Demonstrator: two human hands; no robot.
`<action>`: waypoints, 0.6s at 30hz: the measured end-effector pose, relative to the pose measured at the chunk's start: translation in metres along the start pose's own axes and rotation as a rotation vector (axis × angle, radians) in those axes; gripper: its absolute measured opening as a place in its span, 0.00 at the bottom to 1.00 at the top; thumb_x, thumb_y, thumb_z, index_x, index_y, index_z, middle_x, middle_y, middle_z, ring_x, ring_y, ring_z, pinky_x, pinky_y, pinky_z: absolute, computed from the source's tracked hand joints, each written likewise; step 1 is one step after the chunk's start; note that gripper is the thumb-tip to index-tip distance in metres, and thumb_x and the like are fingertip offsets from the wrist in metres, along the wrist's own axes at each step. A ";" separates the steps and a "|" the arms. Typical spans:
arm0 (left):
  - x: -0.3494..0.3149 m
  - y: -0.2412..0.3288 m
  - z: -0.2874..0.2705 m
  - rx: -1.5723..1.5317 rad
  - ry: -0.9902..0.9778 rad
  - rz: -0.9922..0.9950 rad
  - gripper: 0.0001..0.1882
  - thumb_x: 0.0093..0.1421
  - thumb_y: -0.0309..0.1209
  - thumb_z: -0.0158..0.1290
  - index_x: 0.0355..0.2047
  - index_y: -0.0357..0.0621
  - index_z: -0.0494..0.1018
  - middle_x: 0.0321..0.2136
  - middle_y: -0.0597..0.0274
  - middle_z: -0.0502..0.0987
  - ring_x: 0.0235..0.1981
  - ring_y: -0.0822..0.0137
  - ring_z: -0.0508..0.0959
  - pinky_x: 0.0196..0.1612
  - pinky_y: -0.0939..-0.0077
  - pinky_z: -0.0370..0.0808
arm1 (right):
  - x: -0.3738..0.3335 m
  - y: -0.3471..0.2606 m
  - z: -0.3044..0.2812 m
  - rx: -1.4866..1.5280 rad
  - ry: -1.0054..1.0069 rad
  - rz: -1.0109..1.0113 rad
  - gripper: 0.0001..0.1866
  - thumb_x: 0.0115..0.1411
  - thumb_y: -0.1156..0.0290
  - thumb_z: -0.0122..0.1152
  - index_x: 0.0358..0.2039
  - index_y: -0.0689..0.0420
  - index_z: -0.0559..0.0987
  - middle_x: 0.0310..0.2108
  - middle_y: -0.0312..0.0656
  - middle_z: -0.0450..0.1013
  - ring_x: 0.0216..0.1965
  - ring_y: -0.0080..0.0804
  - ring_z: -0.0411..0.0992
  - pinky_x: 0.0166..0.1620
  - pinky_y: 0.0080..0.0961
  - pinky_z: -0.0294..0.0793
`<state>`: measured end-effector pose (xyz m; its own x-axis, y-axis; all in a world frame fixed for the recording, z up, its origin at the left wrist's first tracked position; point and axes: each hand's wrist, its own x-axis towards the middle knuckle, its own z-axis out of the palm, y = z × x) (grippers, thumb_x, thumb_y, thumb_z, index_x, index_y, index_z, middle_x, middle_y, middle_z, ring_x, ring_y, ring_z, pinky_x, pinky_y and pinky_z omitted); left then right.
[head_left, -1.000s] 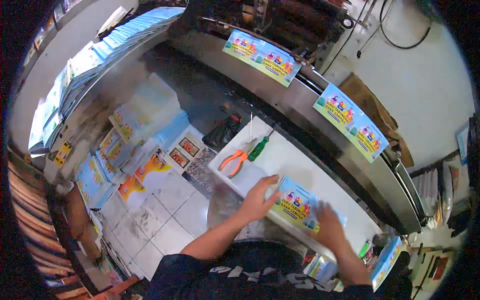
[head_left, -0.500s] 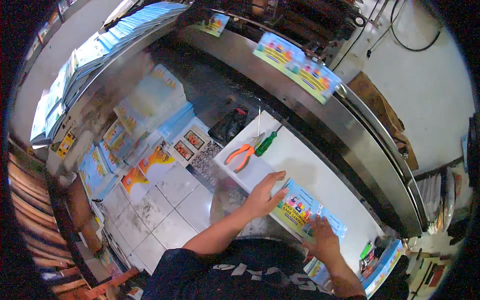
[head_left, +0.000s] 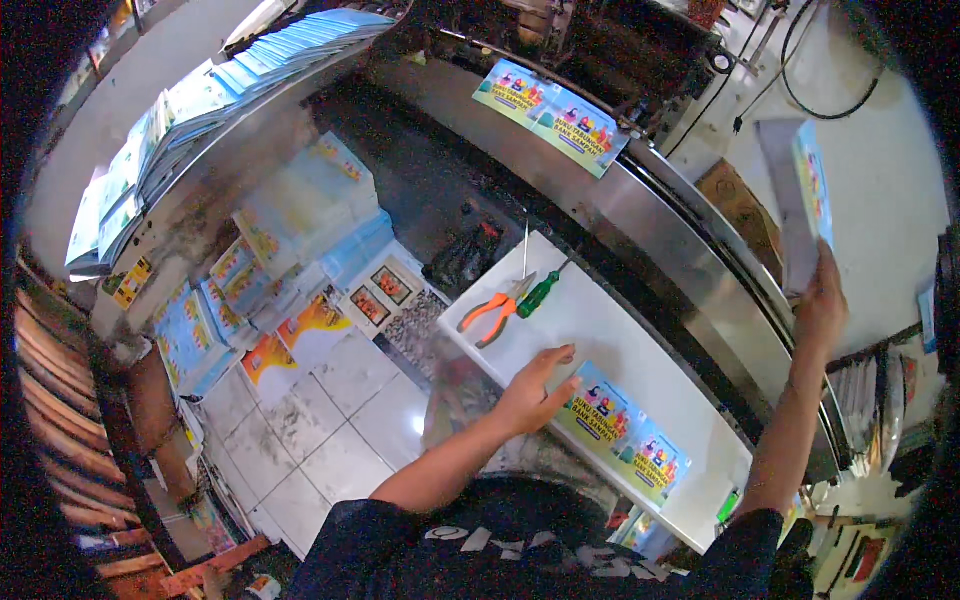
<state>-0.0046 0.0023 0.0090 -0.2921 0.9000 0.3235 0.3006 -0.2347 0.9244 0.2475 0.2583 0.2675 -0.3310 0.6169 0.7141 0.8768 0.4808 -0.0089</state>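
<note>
- Step in hand, as judged: printed sheets are being sorted at a white desk (head_left: 640,350); one batch is lifted clear while another lies flat.
- Right hand (head_left: 822,305): raised high to the right, fingers closed on the lower edge of an upright stack of printed sheets (head_left: 800,200), held well above the desk.
- Left hand (head_left: 535,390): spread, palm down, pressed on the desk, fingertips just beside the colourful printed sheets (head_left: 625,440) lying flat near the desk's front edge.
- Nearby: orange-handled pliers (head_left: 495,312) and a green-handled screwdriver (head_left: 540,295), at the desk's far end, apart from both hands.
- Next move, as judged: a steady grip is called for, so that the raised stack does not splay.
</note>
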 end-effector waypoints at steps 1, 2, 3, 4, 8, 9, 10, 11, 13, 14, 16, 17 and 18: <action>0.002 0.002 0.000 0.007 -0.012 -0.011 0.28 0.63 0.40 0.52 0.58 0.37 0.63 0.52 0.43 0.71 0.53 0.50 0.73 0.58 0.60 0.68 | 0.007 -0.003 0.010 0.033 -0.008 0.065 0.24 0.59 0.76 0.52 0.58 0.50 0.72 0.50 0.49 0.75 0.44 0.45 0.77 0.42 0.38 0.77; 0.004 0.005 0.003 0.004 -0.014 0.003 0.28 0.63 0.40 0.52 0.58 0.37 0.63 0.52 0.43 0.71 0.53 0.50 0.73 0.58 0.60 0.68 | 0.006 0.013 0.028 0.094 0.003 -0.107 0.26 0.57 0.76 0.54 0.58 0.50 0.71 0.50 0.49 0.75 0.45 0.46 0.77 0.45 0.39 0.77; 0.006 0.005 0.004 -0.021 -0.019 0.002 0.28 0.63 0.39 0.53 0.58 0.36 0.63 0.51 0.43 0.71 0.53 0.50 0.73 0.57 0.61 0.68 | 0.002 0.007 0.048 -0.047 -0.026 -0.190 0.26 0.58 0.81 0.48 0.57 0.47 0.72 0.42 0.52 0.76 0.34 0.51 0.77 0.35 0.44 0.75; 0.008 0.006 0.005 -0.047 -0.023 0.003 0.28 0.63 0.37 0.53 0.58 0.35 0.63 0.50 0.43 0.71 0.52 0.50 0.73 0.57 0.62 0.68 | -0.006 0.006 0.071 -0.131 -0.085 -0.205 0.23 0.59 0.78 0.48 0.54 0.45 0.74 0.41 0.53 0.76 0.31 0.54 0.77 0.32 0.45 0.76; 0.001 0.002 0.004 0.068 -0.002 -0.011 0.29 0.63 0.39 0.53 0.59 0.35 0.63 0.51 0.43 0.71 0.53 0.51 0.73 0.57 0.62 0.68 | -0.048 -0.043 0.089 -0.184 -0.617 -0.252 0.15 0.59 0.71 0.54 0.46 0.54 0.78 0.42 0.49 0.76 0.42 0.48 0.76 0.46 0.42 0.73; -0.003 0.002 0.002 0.052 -0.016 -0.031 0.28 0.63 0.39 0.53 0.59 0.35 0.63 0.51 0.44 0.71 0.53 0.51 0.73 0.58 0.63 0.68 | -0.054 -0.059 0.078 -0.137 -0.648 -0.262 0.14 0.58 0.70 0.57 0.44 0.56 0.79 0.42 0.49 0.76 0.41 0.47 0.76 0.46 0.41 0.73; -0.006 0.001 0.001 0.037 -0.018 -0.053 0.28 0.63 0.39 0.53 0.59 0.35 0.63 0.51 0.44 0.71 0.53 0.51 0.72 0.58 0.63 0.67 | -0.060 -0.076 0.060 0.145 -0.555 -0.236 0.13 0.58 0.69 0.59 0.43 0.56 0.80 0.41 0.49 0.77 0.39 0.46 0.76 0.46 0.39 0.73; -0.010 -0.001 0.000 0.046 0.029 -0.060 0.28 0.63 0.39 0.53 0.59 0.35 0.63 0.51 0.44 0.71 0.53 0.51 0.72 0.58 0.63 0.67 | -0.067 -0.095 0.033 0.434 -0.470 -0.213 0.12 0.57 0.69 0.62 0.41 0.57 0.81 0.40 0.48 0.77 0.38 0.44 0.76 0.45 0.37 0.72; -0.006 0.003 0.003 0.088 -0.019 -0.062 0.29 0.63 0.40 0.53 0.59 0.35 0.63 0.52 0.44 0.70 0.54 0.51 0.72 0.59 0.63 0.67 | -0.096 -0.100 -0.053 0.560 -0.522 -0.067 0.13 0.59 0.65 0.60 0.42 0.55 0.82 0.41 0.52 0.78 0.43 0.47 0.76 0.49 0.36 0.73; -0.004 0.006 0.007 0.105 -0.064 -0.059 0.29 0.63 0.40 0.52 0.59 0.36 0.63 0.53 0.44 0.70 0.55 0.50 0.71 0.59 0.62 0.66 | -0.121 -0.085 -0.079 0.539 -0.529 -0.055 0.13 0.59 0.65 0.60 0.42 0.56 0.82 0.42 0.52 0.77 0.43 0.47 0.76 0.49 0.36 0.72; -0.005 0.005 0.006 0.041 -0.063 -0.092 0.30 0.63 0.41 0.52 0.59 0.35 0.62 0.54 0.43 0.69 0.56 0.50 0.70 0.61 0.62 0.65 | -0.153 -0.097 -0.116 0.510 -0.592 -0.116 0.14 0.59 0.65 0.60 0.43 0.56 0.81 0.43 0.52 0.76 0.44 0.47 0.75 0.50 0.37 0.72; -0.004 0.000 0.008 0.054 -0.055 -0.044 0.29 0.63 0.41 0.51 0.59 0.35 0.63 0.54 0.42 0.69 0.57 0.49 0.69 0.61 0.62 0.64 | -0.163 -0.106 -0.124 0.506 -0.621 -0.143 0.14 0.59 0.64 0.60 0.44 0.56 0.80 0.43 0.52 0.76 0.45 0.48 0.74 0.51 0.37 0.71; -0.007 -0.002 0.009 0.064 -0.067 -0.002 0.29 0.64 0.42 0.51 0.59 0.34 0.63 0.54 0.42 0.68 0.57 0.49 0.69 0.61 0.62 0.64 | -0.168 -0.113 -0.128 0.502 -0.641 -0.157 0.15 0.59 0.64 0.61 0.44 0.57 0.80 0.44 0.53 0.75 0.46 0.48 0.74 0.51 0.37 0.71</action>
<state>0.0048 0.0000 0.0028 -0.2323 0.9234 0.3056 0.3582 -0.2109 0.9095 0.2484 0.0205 0.2379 -0.7042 0.6821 0.1971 0.5940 0.7180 -0.3627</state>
